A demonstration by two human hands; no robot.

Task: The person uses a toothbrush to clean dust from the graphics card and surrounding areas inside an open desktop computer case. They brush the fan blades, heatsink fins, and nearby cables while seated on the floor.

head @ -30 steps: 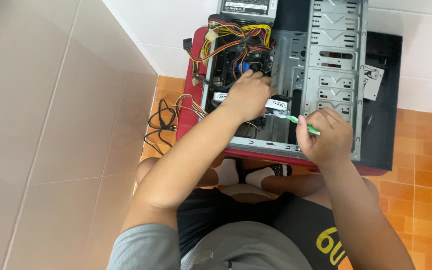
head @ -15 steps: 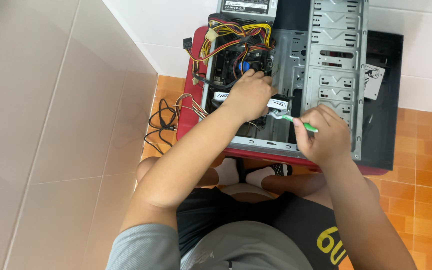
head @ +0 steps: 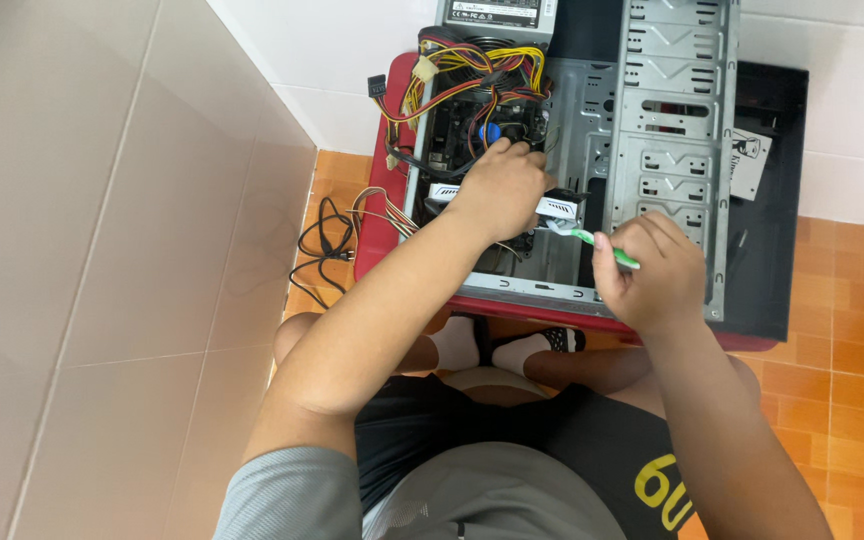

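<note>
Two hands are in over the open computer case (head: 652,150), which lies on its side on the orange floor tiles (head: 852,340) with its metal insides facing up. Left hand (head: 500,190) is pressed down flat-ish on a white card (head: 558,207) near the middle of the case, fingers curled over the card's top — it's gripping or bracing that card, and only the two ends of the card peek out from under the palm. Right hand (head: 652,275) sits at the near edge of the case, closed in a fist around a green toothbrush (head: 592,240); the handle disappears into the fist and the bristle end points left, right up against the end of the white card. The two hands are close but not touching — the brush spans the gap between them.

Toward the far end of the case, a bundle of yellow, red and black wires (head: 472,75) spills over the dark circuit board (head: 467,135), running up to the grey power supply (head: 497,12) at the top corner. On the right half of the case, the bare metal drive cage (head: 677,120) with its punched slots. Left of the case, outside its red side panel (head: 377,240), a tangle of black cables (head: 327,250) lies on the floor by the pale wall (head: 102,250). Just below the case's near edge, the person's feet in white socks (head: 457,345), knees drawn in
</note>
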